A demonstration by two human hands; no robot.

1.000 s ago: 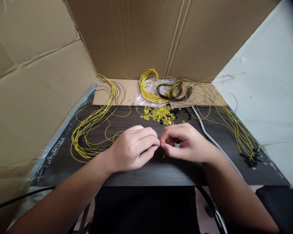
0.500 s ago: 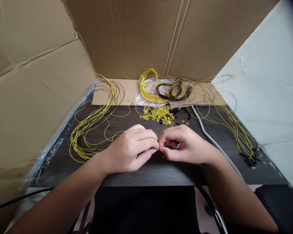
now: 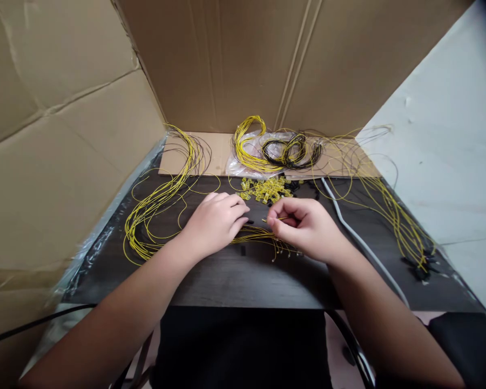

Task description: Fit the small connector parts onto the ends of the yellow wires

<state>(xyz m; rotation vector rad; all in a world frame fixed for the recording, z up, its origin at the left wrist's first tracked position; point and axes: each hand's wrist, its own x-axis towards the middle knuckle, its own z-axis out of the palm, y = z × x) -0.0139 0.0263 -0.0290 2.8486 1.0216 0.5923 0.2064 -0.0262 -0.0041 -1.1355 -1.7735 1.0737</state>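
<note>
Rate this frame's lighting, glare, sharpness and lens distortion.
Head view: soft, even light, no hard shadows; left hand and right hand sharp, its pinched yellow wire clear; mild glare on the plastic film at left; wide-angle bowing of the cardboard walls; dark corner top right.

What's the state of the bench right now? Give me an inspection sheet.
Surface: dark table, with a cardboard sheet at the back.
Job's things: wire pinched by right hand; wire bundle lying under both hands; black piece at the fingertips of left hand.
Clutter: yellow connectors heaped, black connectors beside them; left wires and right wires loose; coils at the back.
Grips: left palm down, hold unclear; right shut on the wire.
Cables: grey cable across the table's right; black cable lower left.
Surroundings: cardboard walls left and behind; white wall right.
</note>
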